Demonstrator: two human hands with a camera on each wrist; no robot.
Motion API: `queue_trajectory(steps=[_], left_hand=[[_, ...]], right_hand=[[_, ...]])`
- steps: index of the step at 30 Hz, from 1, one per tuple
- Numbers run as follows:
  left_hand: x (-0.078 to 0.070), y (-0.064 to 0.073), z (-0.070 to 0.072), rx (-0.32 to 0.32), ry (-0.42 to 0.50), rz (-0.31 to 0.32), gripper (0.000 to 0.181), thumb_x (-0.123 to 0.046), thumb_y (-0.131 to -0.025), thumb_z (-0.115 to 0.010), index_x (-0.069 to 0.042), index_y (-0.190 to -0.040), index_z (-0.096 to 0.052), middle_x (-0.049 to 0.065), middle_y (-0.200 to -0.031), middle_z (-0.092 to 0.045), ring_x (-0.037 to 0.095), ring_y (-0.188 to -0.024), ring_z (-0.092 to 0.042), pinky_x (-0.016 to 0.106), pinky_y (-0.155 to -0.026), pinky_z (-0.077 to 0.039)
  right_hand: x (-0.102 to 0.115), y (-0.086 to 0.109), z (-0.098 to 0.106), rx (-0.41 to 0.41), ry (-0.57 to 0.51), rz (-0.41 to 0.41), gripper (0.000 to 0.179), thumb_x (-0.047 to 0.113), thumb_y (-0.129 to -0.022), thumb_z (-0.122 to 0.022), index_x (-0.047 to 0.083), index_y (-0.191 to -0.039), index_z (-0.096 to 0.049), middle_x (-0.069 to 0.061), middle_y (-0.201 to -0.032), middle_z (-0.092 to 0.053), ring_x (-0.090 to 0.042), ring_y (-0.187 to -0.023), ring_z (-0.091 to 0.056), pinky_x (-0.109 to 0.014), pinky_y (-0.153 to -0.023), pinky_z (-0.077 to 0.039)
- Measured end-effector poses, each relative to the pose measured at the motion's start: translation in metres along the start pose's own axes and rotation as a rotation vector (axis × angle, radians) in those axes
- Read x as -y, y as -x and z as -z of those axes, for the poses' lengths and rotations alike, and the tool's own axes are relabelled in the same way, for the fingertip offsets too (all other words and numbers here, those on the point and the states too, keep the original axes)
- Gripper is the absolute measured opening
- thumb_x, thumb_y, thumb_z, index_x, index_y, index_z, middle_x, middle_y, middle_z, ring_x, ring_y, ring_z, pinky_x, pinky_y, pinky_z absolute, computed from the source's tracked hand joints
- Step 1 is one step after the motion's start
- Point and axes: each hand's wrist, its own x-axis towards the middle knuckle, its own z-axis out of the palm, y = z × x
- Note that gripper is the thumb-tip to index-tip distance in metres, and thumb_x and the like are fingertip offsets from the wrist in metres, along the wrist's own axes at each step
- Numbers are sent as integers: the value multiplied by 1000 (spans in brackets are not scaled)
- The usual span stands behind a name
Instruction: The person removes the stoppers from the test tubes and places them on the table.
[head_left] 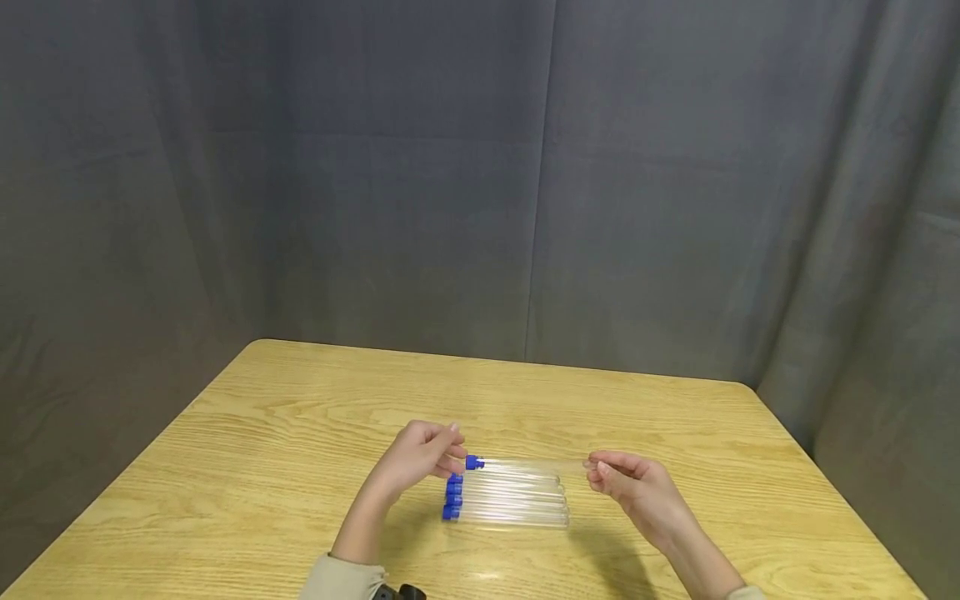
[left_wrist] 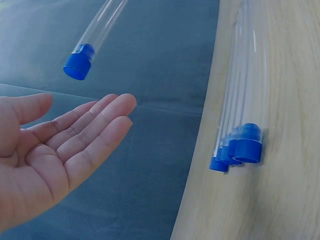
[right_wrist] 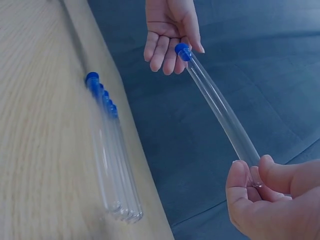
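Above the table, my right hand [head_left: 633, 487] pinches the rounded end of a clear test tube [right_wrist: 220, 107] between thumb and fingers. The tube is lifted roughly level in the head view, its blue cap [left_wrist: 77, 65] toward the left. My left hand [left_wrist: 75, 145] is beside that cap, palm showing, fingers fairly straight, and a gap shows between them and the cap in the left wrist view. Below the raised tube, several more capped test tubes [head_left: 513, 504] lie side by side on the table, with their blue caps [head_left: 452, 500] at the left.
The wooden table [head_left: 337, 392] has a light grain and rounded far corners. Grey curtains [head_left: 405, 208] hang behind it and along both sides. A dark device [head_left: 397, 592] shows by the left sleeve [head_left: 341, 579] at the bottom of the head view.
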Motion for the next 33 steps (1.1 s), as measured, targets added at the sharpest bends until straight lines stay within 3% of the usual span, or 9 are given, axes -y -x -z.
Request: queue_trajectory(steps=[6,18,26,33], left_hand=[[-6,1,-1,-13,8,-14,39,-22,-96,-42,13,-105,-56,15,-89,-63,26,-74,-64,32,-67,-52],[-16,3,-1,-34,6,-47,36,-21,-96,-43,10,-106,-57,14,-89,-63,24,-77,-64,35,-70,-51],[-22,7,1,-49,2,-49,35,-21,-95,-45,9,-106,-57,12,-87,-62,24,-78,-64,33,-70,-52],[-23,8,2,-32,17,-75,33,-16,-95,-45,11,-109,-56,18,-98,-61,26,-81,-64,34,-71,-51]], right_hand=[[3,0,-3,20,-63,60,15,1,-91,-49,4,-99,-61,-4,-95,-62,-13,-87,-59,-24,-80,-47],[11,1,-8,-7,-105,108,16,1,-90,-49,5,-99,-62,-6,-97,-64,-13,-90,-60,-25,-80,-47],[13,1,-13,22,-145,123,18,-1,-91,-47,4,-99,-62,-6,-98,-64,-14,-90,-60,-25,-81,-47],[13,1,-16,28,-155,150,18,-1,-90,-48,2,-100,-62,-7,-98,-63,-15,-91,-60,-26,-81,-47]])
